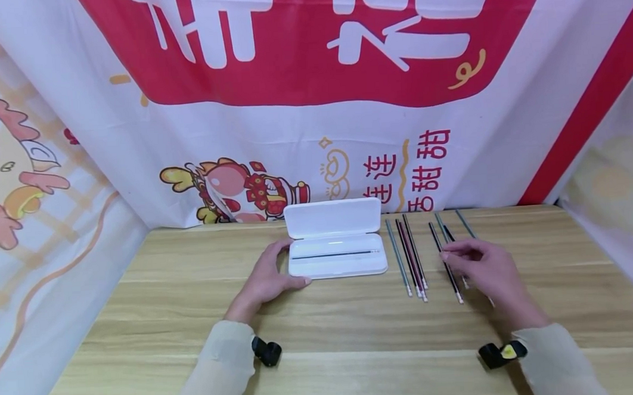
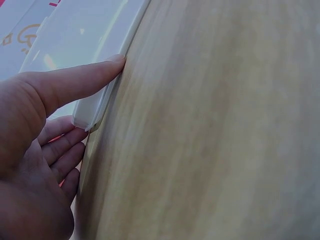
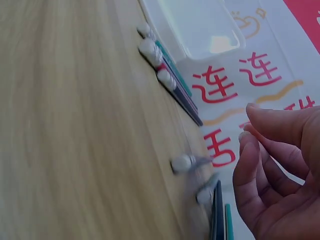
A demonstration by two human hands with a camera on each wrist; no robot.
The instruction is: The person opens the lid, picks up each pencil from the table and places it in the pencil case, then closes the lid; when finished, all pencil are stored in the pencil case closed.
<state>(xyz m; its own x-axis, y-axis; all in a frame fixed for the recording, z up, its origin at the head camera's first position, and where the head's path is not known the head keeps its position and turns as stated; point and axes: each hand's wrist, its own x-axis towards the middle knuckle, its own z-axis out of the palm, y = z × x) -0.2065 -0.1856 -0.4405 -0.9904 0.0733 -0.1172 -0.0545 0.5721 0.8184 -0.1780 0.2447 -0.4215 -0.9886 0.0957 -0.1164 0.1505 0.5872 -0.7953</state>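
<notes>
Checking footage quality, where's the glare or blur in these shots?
Head view: small glare streak inside the open glossy white rectangular case; left wrist view: bright glare spots on it; right wrist view: glare near the case's corner, one slim white-tipped pencil blurred.

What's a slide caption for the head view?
Left hand grips an open white case with one pencil inside; right hand over loose pencils.

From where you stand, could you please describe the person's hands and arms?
The left hand and right hand are bare. The left sleeve and right sleeve are pale, with a black left device and a black and yellow right device at the wrists.
</notes>
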